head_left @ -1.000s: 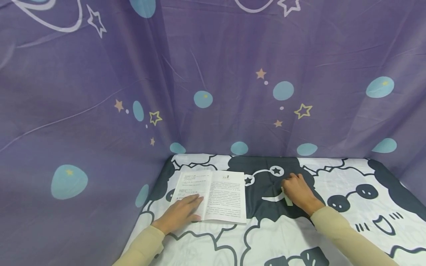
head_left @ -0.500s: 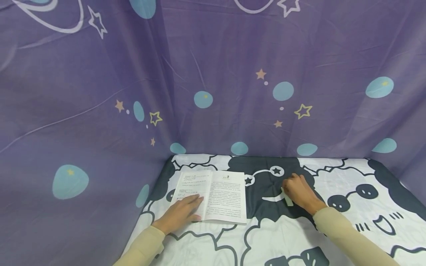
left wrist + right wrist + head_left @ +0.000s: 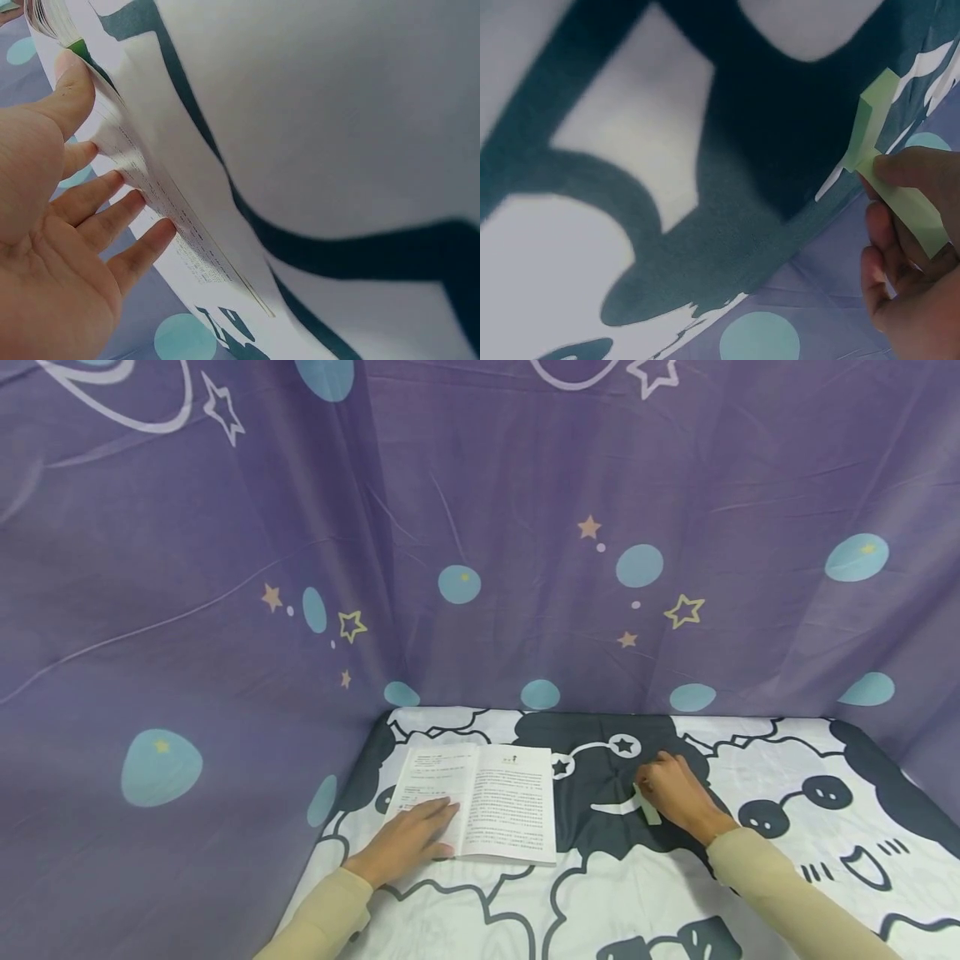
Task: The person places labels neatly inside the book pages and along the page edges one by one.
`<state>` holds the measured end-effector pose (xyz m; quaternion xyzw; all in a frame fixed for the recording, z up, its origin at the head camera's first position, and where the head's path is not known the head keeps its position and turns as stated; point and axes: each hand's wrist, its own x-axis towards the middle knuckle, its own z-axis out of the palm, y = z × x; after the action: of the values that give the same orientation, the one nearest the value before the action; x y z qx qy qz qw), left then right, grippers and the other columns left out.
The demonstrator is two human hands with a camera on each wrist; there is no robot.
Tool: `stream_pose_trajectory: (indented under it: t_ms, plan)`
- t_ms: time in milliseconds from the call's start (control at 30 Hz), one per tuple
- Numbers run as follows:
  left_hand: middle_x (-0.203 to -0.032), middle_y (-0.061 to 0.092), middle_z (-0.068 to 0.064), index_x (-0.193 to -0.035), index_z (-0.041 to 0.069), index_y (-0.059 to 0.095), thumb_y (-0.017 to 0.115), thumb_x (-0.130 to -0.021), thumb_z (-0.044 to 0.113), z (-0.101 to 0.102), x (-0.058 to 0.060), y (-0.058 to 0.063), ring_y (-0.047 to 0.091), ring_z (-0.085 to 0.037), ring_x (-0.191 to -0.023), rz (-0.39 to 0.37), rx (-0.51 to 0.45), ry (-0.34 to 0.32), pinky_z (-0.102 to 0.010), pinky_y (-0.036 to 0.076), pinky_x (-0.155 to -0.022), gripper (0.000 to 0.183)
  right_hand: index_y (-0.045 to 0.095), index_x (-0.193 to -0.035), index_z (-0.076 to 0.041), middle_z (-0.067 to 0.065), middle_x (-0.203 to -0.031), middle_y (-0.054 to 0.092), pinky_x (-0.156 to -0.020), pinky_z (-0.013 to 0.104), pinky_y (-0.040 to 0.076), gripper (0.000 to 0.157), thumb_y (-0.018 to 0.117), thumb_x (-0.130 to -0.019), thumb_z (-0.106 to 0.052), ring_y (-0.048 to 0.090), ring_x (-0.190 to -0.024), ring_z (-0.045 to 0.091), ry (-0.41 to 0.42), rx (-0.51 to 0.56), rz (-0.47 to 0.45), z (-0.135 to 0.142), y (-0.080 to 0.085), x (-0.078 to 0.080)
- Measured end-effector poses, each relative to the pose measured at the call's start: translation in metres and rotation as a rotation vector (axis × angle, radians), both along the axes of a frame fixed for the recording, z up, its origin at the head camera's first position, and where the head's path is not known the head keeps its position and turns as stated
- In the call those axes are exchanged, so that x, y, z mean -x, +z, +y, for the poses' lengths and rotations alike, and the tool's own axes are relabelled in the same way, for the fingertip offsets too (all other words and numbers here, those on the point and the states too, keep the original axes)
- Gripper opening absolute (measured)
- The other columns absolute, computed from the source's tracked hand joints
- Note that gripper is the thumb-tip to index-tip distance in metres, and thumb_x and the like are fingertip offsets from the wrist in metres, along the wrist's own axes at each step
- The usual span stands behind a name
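Observation:
An open book [image 3: 510, 802] lies on the patterned cloth, its printed pages facing up. My left hand [image 3: 411, 837] rests on the lower part of the left page, fingers extended; the left wrist view shows its fingertips touching the page [image 3: 187, 232] and the thumb by the book's bottom edge. To the right of the book, my right hand [image 3: 675, 792] pinches a folded pale green paper strip [image 3: 874, 112] between thumb and curled fingers. One end of the strip sticks out below the hand in the head view, just above the dark part of the cloth.
The black and white cartoon cloth [image 3: 615, 893] covers the surface under both hands. Purple curtains [image 3: 525, 627] with stars and blue ovals stand behind it and along the left side.

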<state>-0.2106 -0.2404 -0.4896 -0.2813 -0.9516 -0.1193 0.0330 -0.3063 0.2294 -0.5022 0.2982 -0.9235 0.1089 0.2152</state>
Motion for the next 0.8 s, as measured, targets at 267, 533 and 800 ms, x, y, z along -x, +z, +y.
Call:
stream_pose_trajectory:
  t_ms: [267, 533, 800]
  plan:
    - [-0.151, 0.049, -0.024, -0.151, 0.003, 0.051, 0.071, -0.094, 0.037, 0.0003, -0.0001, 0.0013, 0.048, -0.042, -0.138, -0.01, -0.001, 0.003, -0.06, 0.044, -0.11, 0.069, 0.076, -0.078, -0.006, 0.004, -0.076, 0.073, -0.062, 0.044, 0.055, 0.017, 0.081, -0.074, 0.01, 0.06, -0.069, 0.025, -0.019, 0.079, -0.039, 0.0018, 0.0027, 0.0038]
    - [-0.152, 0.049, -0.023, -0.15, 0.004, 0.051, 0.071, -0.094, 0.038, -0.0005, 0.001, 0.0015, 0.048, -0.042, -0.139, -0.009, -0.007, 0.003, -0.06, 0.044, -0.111, 0.069, 0.074, -0.077, -0.006, 0.004, -0.077, 0.072, -0.07, 0.047, 0.061, 0.019, 0.078, -0.075, 0.013, 0.069, -0.075, 0.029, -0.05, 0.183, -0.145, 0.0044, 0.0088, 0.0038]
    - [-0.151, 0.05, -0.023, -0.15, 0.004, 0.052, 0.071, -0.094, 0.04, -0.0018, -0.0003, -0.0007, 0.049, -0.042, -0.138, 0.0, -0.015, 0.001, -0.06, 0.044, -0.11, 0.069, 0.074, -0.08, -0.005, 0.003, -0.077, 0.073, -0.07, 0.047, 0.06, 0.017, 0.075, -0.081, 0.011, 0.07, -0.075, 0.027, -0.065, 0.196, -0.185, 0.0066, 0.0064, 0.005]
